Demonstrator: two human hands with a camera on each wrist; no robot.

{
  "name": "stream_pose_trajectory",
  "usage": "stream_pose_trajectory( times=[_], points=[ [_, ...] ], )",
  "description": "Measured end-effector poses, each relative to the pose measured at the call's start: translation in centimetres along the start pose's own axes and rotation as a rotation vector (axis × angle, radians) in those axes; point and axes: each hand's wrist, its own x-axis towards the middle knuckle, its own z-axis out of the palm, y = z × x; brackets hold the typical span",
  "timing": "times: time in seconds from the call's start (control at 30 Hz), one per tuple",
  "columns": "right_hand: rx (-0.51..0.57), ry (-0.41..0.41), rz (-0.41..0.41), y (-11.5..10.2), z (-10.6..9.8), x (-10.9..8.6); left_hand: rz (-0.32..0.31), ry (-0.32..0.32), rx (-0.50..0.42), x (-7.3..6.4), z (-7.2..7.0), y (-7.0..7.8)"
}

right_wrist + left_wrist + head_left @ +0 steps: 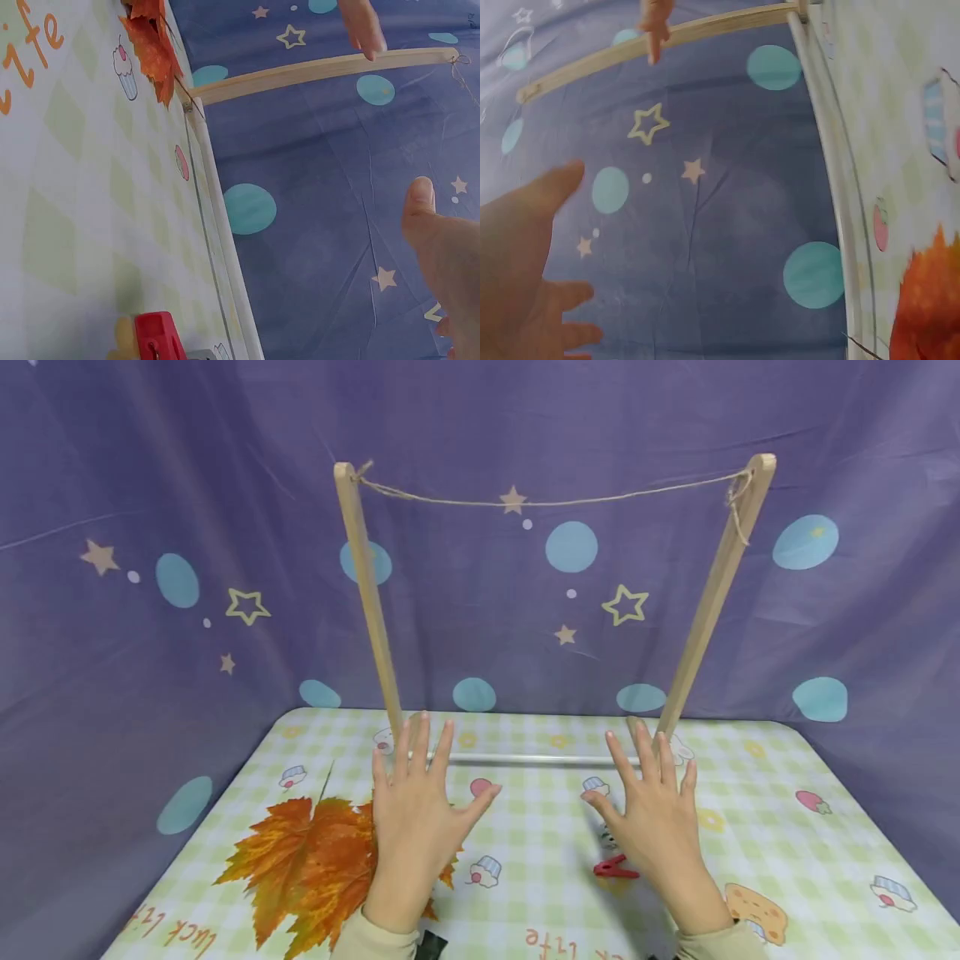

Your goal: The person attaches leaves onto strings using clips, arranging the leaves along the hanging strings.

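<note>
Both hands are held up over the table with fingers spread, holding nothing. My left hand (416, 814) overlaps the orange maple leaves (322, 860) in the head view. These lie on the left of the table, one thin stem pointing away. On the other side my right hand (656, 810) hovers near a red clothespin (617, 867), which lies just left of the wrist. A small dark-and-white thing beside the clothespin is mostly hidden by the right hand. In the right wrist view the clothespin (159, 336) shows at the bottom edge.
Behind the hands stands a frame of two wooden posts (367, 593), joined low by a white rod (525, 758). A twine string (555, 503) hangs slightly slack between the post tops. A checked cloth (540, 827) covers the table; a purple curtain (465, 427) closes off the back.
</note>
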Motion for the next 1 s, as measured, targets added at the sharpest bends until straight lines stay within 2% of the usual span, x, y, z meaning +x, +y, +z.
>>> stream_pose_trajectory(
  times=[0.1, 0.23, 0.37, 0.63, 0.8, 1.0],
  points=[
    [0.006, -0.021, -0.005, -0.2, 0.3, 0.0, -0.010, 0.010, -0.016, -0.4, 0.4, -0.4],
    [-0.005, -0.036, -0.012, -0.4, 0.6, -0.3, -0.019, -0.022, -0.068, -0.6, 0.7, -1.2],
    [-0.020, -0.016, -0.026, -0.7, 0.7, -0.2, 0.026, -0.051, -0.096, -0.2, 0.7, -2.4],
    [0.037, -0.015, -0.040, -1.9, 0.9, 0.0, 0.113, -0.120, -0.096, 0.0, 0.3, -6.0],
    [0.019, -0.022, -0.036, -2.0, 0.9, -0.2, 0.147, -0.162, -0.129, -0.8, 0.3, -7.7],
    [0.008, 0.012, -0.025, -1.5, 0.7, -0.3, 0.129, -0.161, -0.196, -1.9, 0.8, -9.3]
  ],
)
